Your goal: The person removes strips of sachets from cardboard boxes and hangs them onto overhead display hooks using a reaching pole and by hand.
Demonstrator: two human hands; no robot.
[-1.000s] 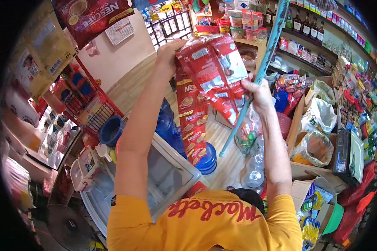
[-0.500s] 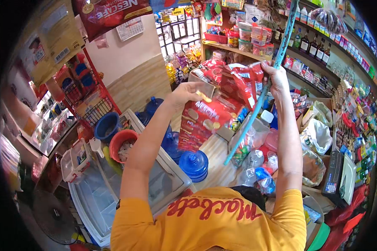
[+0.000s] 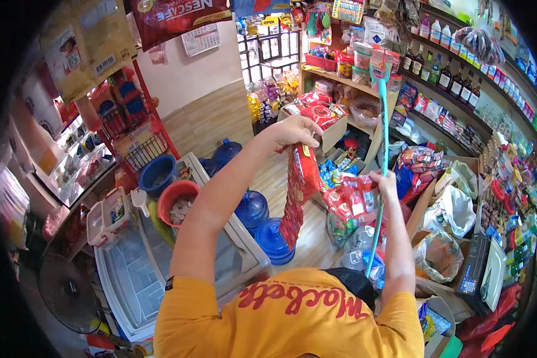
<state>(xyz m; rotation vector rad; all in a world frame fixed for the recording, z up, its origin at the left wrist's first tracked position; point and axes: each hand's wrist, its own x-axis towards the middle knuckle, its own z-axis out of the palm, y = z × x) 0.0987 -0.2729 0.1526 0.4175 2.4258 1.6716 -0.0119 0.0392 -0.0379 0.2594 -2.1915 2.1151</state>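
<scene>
My left hand (image 3: 298, 131) pinches the top of a long strip of red sachets (image 3: 301, 179), which hangs down beside the blue water bottles (image 3: 274, 238). Lower and to the right, my right hand (image 3: 385, 184) is closed on a bunch of red packets (image 3: 352, 200) and on a long turquoise pole (image 3: 385, 125). The pole stands nearly upright, with a forked top near the stacked plastic tubs. Behind my left hand, an open cardboard box (image 3: 334, 132) holds more red packs.
At the left is a glass-topped freezer (image 3: 134, 292) with a red basin (image 3: 176, 200) and a blue basin (image 3: 157, 173). Large red packs (image 3: 176, 21) hang overhead. Stocked shelves (image 3: 441, 89), sacks (image 3: 453, 206) and a weighing scale (image 3: 480, 271) line the right.
The pole has swung more upright. My right hand has moved down with the packets, while my left hand has shifted right and up, its strip now hanging narrow. The view has turned slightly.
</scene>
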